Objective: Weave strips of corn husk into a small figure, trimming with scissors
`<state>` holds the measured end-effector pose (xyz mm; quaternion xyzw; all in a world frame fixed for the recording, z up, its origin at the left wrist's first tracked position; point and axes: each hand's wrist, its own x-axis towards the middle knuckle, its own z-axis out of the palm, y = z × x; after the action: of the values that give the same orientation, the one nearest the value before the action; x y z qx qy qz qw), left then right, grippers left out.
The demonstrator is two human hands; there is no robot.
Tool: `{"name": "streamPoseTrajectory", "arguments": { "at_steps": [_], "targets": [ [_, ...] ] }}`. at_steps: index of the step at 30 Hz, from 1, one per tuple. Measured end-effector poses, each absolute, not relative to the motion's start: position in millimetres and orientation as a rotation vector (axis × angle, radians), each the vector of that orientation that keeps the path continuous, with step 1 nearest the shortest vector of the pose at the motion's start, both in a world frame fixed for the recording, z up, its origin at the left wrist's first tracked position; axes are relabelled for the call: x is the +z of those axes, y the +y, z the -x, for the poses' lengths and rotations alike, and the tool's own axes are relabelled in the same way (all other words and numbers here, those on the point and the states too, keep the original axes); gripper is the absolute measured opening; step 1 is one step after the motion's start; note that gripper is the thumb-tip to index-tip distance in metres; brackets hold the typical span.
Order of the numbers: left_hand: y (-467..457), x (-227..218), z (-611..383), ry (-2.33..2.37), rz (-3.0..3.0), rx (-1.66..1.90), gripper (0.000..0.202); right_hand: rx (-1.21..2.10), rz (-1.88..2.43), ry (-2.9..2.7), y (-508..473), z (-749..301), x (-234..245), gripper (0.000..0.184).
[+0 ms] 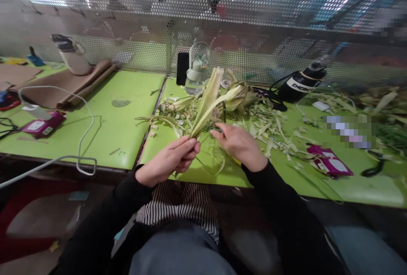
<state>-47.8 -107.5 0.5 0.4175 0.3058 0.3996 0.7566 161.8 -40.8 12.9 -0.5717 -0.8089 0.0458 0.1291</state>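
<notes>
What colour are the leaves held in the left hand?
The leaves are pale yellow-green, showing best in the head view.

On the white band (300,84) of the black bottle (288,93), dark capitals could be read as "ENERG", the word's end being blurred. On the right purple pack (324,155) and the left purple pack (56,121), no print could be made out.

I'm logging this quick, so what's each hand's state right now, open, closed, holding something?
Left hand: closed, holding pale husks by their lower end.
Right hand: partly curled; can't tell whether it holds anything.
</notes>
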Motion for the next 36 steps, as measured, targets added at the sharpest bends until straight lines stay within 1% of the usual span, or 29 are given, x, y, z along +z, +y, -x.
{"name": "streamPoseTrajectory", "arguments": {
  "at_steps": [2, 3, 5, 7, 8, 11, 12, 13, 17, 20, 24, 27, 33, 36],
  "targets": [
    [-111, -6, 48, 0.656, -0.85, 0.877, 0.025, 0.14, 1.762, -2.412, -43, -165, 16, 0.03],
    [-111, -8, 47, 0.661, -0.829, 0.88, 0.025, 0.172, 1.726, -2.413, -48, -166, 19, 0.029],
    [-110, -11, 44, 0.674, -0.804, 0.873, 0.025, 0.34, 1.477, -2.397, -63, -164, 26, 0.028],
    [-108, -11, 40, 0.666, -0.796, 0.869, 0.025, 0.491, 1.263, -2.312, -79, -158, 30, 0.022],
    [-107, -11, 38, 0.657, -0.796, 0.868, 0.024, 0.611, 1.219, -2.242, -86, -154, 29, 0.023],
    [-104, -10, 31, 0.644, -0.802, 0.879, 0.025, 1.11, 1.188, -2.033, -96, -146, 19, 0.044],
    [-103, -11, 29, 0.651, -0.808, 0.89, 0.025, 1.23, 1.186, -1.993, -97, -144, 15, 0.048],
    [-102, -12, 28, 0.658, -0.817, 0.899, 0.025, 1.28, 1.195, -1.978, -96, -144, 10, 0.048],
    [-98, -16, 29, 0.655, -0.894, 0.825, 0.025, 1.113, 1.284, -1.91, -88, -146, 4, 0.044],
    [-97, -18, 29, 0.653, -0.987, 0.728, 0.024, 1.122, 1.226, -1.831, -82, -145, 5, 0.043],
    [-97, -18, 24, 0.694, -1.006, 0.722, 0.025, 1.149, 1.169, -1.734, -80, -140, 1, 0.04],
    [-96, -16, 21, 0.691, -0.987, 0.73, 0.025, 1.096, 1.195, -1.711, -82, -137, -1, 0.035],
    [-96, -15, 24, 0.563, -0.864, 0.665, 0.017, 0.984, 1.263, -1.656, -83, -143, 0, 0.035],
    [-96, -16, 28, 0.581, -0.89, 0.602, 0.022, 0.97, 1.274, -1.689, -81, -148, -2, 0.036]
  ]
}}
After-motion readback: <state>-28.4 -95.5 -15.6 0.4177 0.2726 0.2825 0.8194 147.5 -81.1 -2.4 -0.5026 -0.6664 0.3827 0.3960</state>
